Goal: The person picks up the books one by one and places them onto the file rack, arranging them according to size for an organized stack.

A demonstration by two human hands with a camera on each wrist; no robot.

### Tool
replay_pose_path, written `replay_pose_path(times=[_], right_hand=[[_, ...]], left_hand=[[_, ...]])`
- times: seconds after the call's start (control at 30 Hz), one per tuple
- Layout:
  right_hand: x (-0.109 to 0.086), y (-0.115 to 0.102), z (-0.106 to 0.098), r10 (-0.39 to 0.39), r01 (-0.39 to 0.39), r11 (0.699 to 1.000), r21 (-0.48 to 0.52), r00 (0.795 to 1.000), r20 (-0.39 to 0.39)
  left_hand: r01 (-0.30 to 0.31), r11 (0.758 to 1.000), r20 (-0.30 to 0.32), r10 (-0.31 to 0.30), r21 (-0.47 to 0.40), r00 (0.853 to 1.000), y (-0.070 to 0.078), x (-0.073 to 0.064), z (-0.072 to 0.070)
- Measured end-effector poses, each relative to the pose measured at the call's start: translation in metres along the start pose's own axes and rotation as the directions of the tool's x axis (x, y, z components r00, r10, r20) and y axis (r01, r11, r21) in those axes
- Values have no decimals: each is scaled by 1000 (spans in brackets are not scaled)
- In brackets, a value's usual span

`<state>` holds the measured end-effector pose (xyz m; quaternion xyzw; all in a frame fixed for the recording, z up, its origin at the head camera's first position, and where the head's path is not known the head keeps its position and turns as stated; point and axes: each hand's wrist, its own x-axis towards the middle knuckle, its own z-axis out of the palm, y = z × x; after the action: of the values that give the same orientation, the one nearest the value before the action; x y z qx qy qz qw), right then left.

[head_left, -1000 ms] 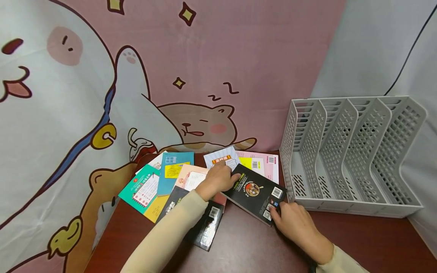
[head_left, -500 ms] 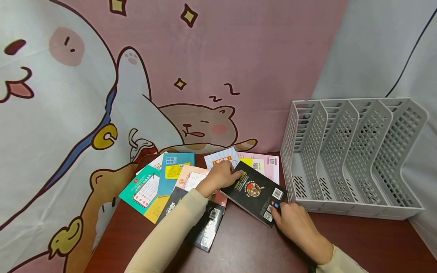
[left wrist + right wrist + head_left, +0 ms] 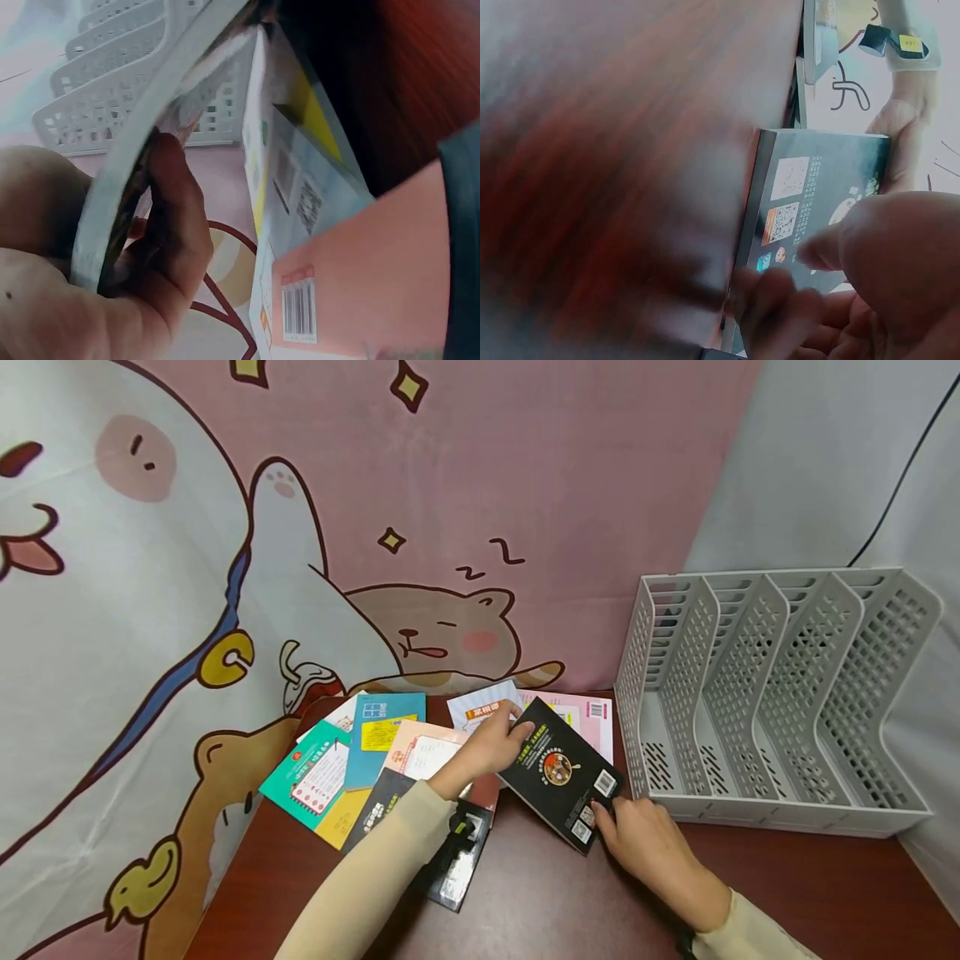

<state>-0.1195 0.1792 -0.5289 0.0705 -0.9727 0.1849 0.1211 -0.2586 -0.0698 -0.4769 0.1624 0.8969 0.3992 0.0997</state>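
A black book (image 3: 557,802) with a round picture and barcode is held up at a slant in the head view. At its far left corner, my left hand (image 3: 491,745) grips the edge with the thumb on the cover. The left wrist view shows that hand's fingers (image 3: 176,217) curled behind the book's pale page edge (image 3: 124,180). My right hand (image 3: 648,839) holds the near right corner, its thumb over the cover. In the right wrist view the right fingertips are blurred. A second black book (image 3: 459,868) lies partly hidden under my left forearm.
Several overlapping books lie at the left, among them a green one (image 3: 300,760) and a blue one (image 3: 371,743). Behind my left hand are a white booklet (image 3: 476,703) and a pink one (image 3: 596,731). A grey divided rack (image 3: 787,814) stands at the right by the wall.
The black book has tilted up more steeply, its far left corner lifting with my left hand and its right side shifting slightly left. Both hands stay on it.
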Motion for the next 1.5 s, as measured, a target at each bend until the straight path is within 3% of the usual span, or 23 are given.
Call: replay_pose_path(times=[0.17, 0.27, 0.43, 0.57, 0.63, 0.7, 0.8, 0.9, 0.97, 1.1, 1.13, 1.2, 1.27, 1.37, 1.5], right_hand=[[5, -3, -3, -17, 17, 999, 32, 1000, -4], [7, -6, -6, -20, 20, 998, 59, 1000, -2], [11, -14, -20, -1, -1, 988, 155, 1000, 17], [20, -19, -42, 62, -106, 951, 292, 986, 156], [26, -20, -52, 96, -184, 906, 381, 966, 238], [34, -21, -60, 115, -255, 836, 487, 948, 298], [46, -19, -65, 122, -342, 674, 655, 926, 358], [58, -18, -65, 118, -400, 513, 759, 909, 400], [64, -17, -64, 115, -420, 428, 800, 904, 413], [74, -14, -61, 115, -413, 294, 862, 910, 398], [75, -14, -60, 122, -410, 272, 871, 912, 391], [78, -14, -57, 130, -404, 235, 884, 914, 384], [79, -15, -54, 142, -405, 220, 887, 913, 382], [79, -16, -50, 141, -405, 214, 889, 913, 382], [79, -15, -48, 145, -390, 223, 894, 920, 365]], left_hand=[[-50, 991, -15, 48, -125, 999, 2, -8, -9], [-50, 975, -23, 46, -215, 999, 4, -15, -19], [-29, 911, -15, 25, -412, 1000, 10, -26, -36], [-33, 862, -36, 17, -505, 999, 14, -34, -47], [-36, 850, -57, 8, -526, 998, 15, -37, -51], [-39, 832, -75, -4, -553, 997, 16, -40, -53], [-48, 801, -97, -13, -597, 995, 18, -43, -55], [-49, 768, -108, -27, -638, 994, 21, -46, -53], [-45, 750, -109, -36, -660, 993, 21, -47, -50], [-40, 728, -116, -55, -685, 992, 21, -47, -41], [-41, 725, -119, -57, -687, 991, 21, -46, -37], [-40, 745, -132, -65, -666, 989, 21, -47, -31], [-24, 764, -141, -88, -645, 986, 21, -47, -24], [1, 817, -172, -122, -576, 977, 21, -47, -16], [28, 861, -209, -155, -508, 966, 20, -44, -9]])
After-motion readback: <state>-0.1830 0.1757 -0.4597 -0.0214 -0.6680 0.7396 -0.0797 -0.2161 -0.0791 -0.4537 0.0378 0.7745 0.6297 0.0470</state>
